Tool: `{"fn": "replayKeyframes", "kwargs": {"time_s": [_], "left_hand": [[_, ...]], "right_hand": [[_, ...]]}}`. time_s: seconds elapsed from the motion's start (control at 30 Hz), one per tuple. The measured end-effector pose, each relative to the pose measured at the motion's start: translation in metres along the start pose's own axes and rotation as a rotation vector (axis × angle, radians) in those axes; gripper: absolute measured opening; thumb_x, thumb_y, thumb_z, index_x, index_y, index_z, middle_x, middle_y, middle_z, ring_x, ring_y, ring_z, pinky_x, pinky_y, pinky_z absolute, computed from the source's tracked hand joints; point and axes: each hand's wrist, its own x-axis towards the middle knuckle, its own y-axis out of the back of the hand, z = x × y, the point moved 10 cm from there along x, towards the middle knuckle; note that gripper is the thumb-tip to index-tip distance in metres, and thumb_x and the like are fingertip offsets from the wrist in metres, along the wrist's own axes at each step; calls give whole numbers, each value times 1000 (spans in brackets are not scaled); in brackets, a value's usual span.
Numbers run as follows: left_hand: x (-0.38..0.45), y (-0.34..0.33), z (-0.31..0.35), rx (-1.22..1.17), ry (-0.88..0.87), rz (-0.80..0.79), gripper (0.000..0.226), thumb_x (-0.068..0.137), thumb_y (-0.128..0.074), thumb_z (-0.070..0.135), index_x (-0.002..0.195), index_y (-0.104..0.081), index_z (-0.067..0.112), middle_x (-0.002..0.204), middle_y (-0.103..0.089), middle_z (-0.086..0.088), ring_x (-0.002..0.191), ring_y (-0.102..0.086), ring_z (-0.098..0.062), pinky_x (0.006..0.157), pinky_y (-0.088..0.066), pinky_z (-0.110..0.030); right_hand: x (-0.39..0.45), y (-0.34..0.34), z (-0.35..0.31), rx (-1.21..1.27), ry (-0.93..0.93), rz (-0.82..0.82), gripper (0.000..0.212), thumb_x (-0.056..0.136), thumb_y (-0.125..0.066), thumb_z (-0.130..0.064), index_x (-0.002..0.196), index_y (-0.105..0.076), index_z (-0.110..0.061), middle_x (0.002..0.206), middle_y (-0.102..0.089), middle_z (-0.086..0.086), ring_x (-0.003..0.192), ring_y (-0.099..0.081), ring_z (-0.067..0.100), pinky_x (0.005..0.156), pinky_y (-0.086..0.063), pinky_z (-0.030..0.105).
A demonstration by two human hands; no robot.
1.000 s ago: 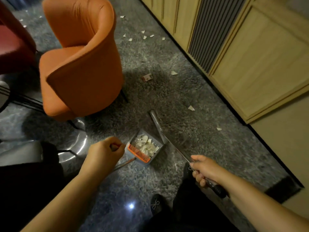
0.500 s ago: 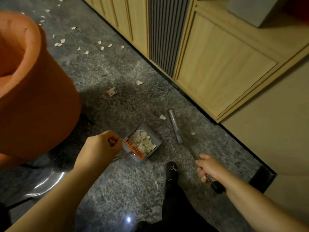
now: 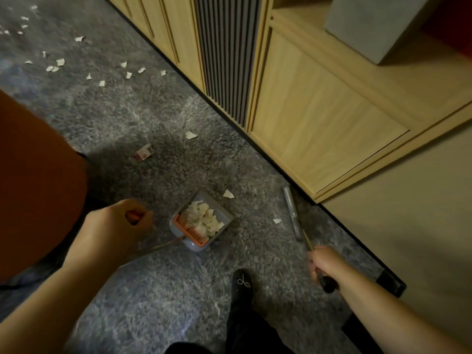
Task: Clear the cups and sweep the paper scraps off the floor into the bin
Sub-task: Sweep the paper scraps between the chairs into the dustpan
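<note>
Paper scraps (image 3: 201, 221) sit heaped in the grey dustpan (image 3: 204, 222), which rests on the floor ahead of the person's black shoe (image 3: 242, 283), its open mouth pointing up and away toward the cabinets, an orange comb edge along its near side. A thin handle runs from the pan back and left to the left hand (image 3: 115, 226), whose fingers are curled tight round its orange grip. The right hand (image 3: 323, 263) grips the dark handle of the broom (image 3: 293, 213); its long axis slants up and slightly left, the narrow grey head lying on the floor close beside the dark cabinet base. Loose white scraps lie just beyond the pan (image 3: 228, 194) and between pan and broom (image 3: 277, 221). The speckled grey floor (image 3: 153, 290) looks glossy. An orange chair (image 3: 38, 187) crowds the left edge. Farther off, a reddish scrap (image 3: 143, 152), another white piece (image 3: 190, 134), then many small bits (image 3: 102, 83) scatter along the open strip beside the pale wooden cabinets (image 3: 319, 118).
</note>
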Motion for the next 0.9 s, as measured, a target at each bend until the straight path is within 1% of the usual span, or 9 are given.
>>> {"fn": "replayKeyframes", "kwargs": {"time_s": [0.13, 0.3, 0.47, 0.57, 0.7, 0.8, 0.83, 0.87, 0.9], "left_hand": [[11, 13, 4, 25, 16, 15, 14, 91, -67, 27, 78, -63, 27, 67, -64, -1, 54, -57, -23, 48, -47, -36], [32, 34, 2, 28, 24, 89, 16, 89, -70, 24, 76, -62, 29, 67, -65, -2, 54, -57, -26, 52, -52, -41], [64, 50, -8, 47, 31, 78, 15, 90, -68, 25, 77, -60, 28, 67, -63, -1, 50, -55, -25, 48, -49, -40], [85, 63, -17, 29, 41, 60, 15, 90, -67, 24, 78, -61, 27, 67, -63, -2, 50, -55, -24, 48, -48, -38], [124, 89, -38, -38, 91, 81, 14, 90, -68, 24, 78, -63, 25, 71, -63, -4, 52, -55, -27, 49, -48, -41], [155, 108, -50, -25, 104, 66, 8, 91, -66, 26, 84, -63, 23, 75, -61, -3, 54, -56, -26, 47, -46, -34], [166, 116, -56, -17, 114, 69, 7, 91, -66, 27, 87, -63, 22, 75, -61, -2, 54, -57, -25, 45, -46, -32], [175, 122, -62, -10, 117, 75, 8, 91, -66, 29, 88, -64, 22, 75, -62, -1, 53, -57, -24, 44, -45, -30], [184, 130, -67, -9, 118, 85, 8, 91, -66, 29, 87, -65, 22, 75, -64, -1, 53, -57, -23, 44, -43, -29]], "right_hand": [[10, -21, -19, -47, 9, -52, 20, 97, -39, -2, 100, -57, 4, 63, -53, 18, 48, -51, 25, 43, -40, 29], [4, -65, -60, -71, 48, -140, 24, 93, -36, -1, 108, -54, 0, 64, -54, 15, 47, -52, 25, 42, -41, 25], [-14, -96, -110, -44, 55, -182, 17, 92, -36, 2, 94, -53, 1, 58, -51, 16, 47, -48, 24, 48, -39, 31], [-22, -113, -141, -39, 87, -191, 21, 93, -36, 1, 104, -53, 1, 58, -52, 15, 46, -50, 24, 47, -40, 30], [-29, -150, -181, 0, 61, -217, 26, 93, -35, -3, 115, -45, -13, 45, -55, 10, 39, -51, 22, 43, -42, 28], [-34, -180, -223, -7, 79, -231, 32, 90, -39, -4, 121, -49, -10, 57, -58, 13, 47, -54, 24, 47, -45, 30], [-35, -191, -238, -17, 71, -236, 27, 92, -39, -5, 116, -51, -8, 62, -58, 14, 48, -54, 24, 44, -44, 27], [-36, -201, -248, -36, 49, -247, 18, 95, -39, -5, 105, -54, -3, 65, -57, 14, 48, -53, 23, 42, -43, 24], [-40, -211, -261, -67, 29, -257, 19, 97, -39, -6, 89, -54, 2, 69, -57, 13, 50, -52, 22, 43, -42, 23]]}}
